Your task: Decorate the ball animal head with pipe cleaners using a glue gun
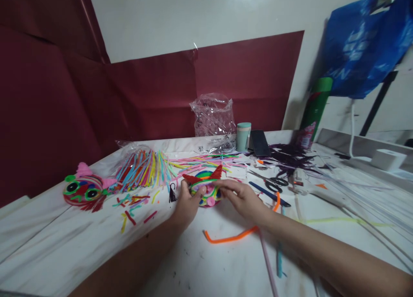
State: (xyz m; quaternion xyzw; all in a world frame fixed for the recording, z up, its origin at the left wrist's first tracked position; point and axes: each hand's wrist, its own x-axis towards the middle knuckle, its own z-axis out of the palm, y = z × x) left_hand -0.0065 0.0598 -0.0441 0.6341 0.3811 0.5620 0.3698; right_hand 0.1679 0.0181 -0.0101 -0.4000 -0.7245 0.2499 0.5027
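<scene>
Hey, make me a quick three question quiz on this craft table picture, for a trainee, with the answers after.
1. True or false: both hands touch the pipe-cleaner craft.
2. Which lies nearest the right hand? A) orange pipe cleaner B) black phone C) mint cup
3. Fill in: the finished animal face lies to the person's ____ of the left hand.

Key: 1 true; 2 A; 3 left.
</scene>
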